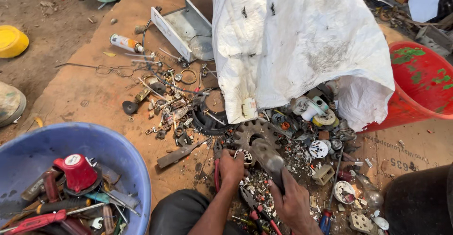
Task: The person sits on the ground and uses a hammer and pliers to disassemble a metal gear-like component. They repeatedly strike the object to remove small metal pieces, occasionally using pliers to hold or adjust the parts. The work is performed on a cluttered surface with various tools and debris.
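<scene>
A small round white part with dark markings is pinched in the closed fingers of the left hand, held low over the scrap heap, just in front of a large rusty toothed gear. The right hand is wrapped tight around the dark handle of a hammer, whose dull grey metal head is seen blurred just beside the white part. Under both hands, broken white and grey fragments are scattered on a sheet of brown cardboard, with red-handled pliers lying between the forearms.

Beyond the gear, a black rubber ring, bent wires, washers and small dark metal bits are spread in a loose pile. To the right of it, round white plastic fittings and a beige switch block are mixed in. A large, soiled white woven sack is slumped over the heap, and a red plastic tub with flaking green patches is set beside it. At the near left, a blue plastic basin is filled with tools and a red cap. A spray can and a grey metal tray are lying farther off.
</scene>
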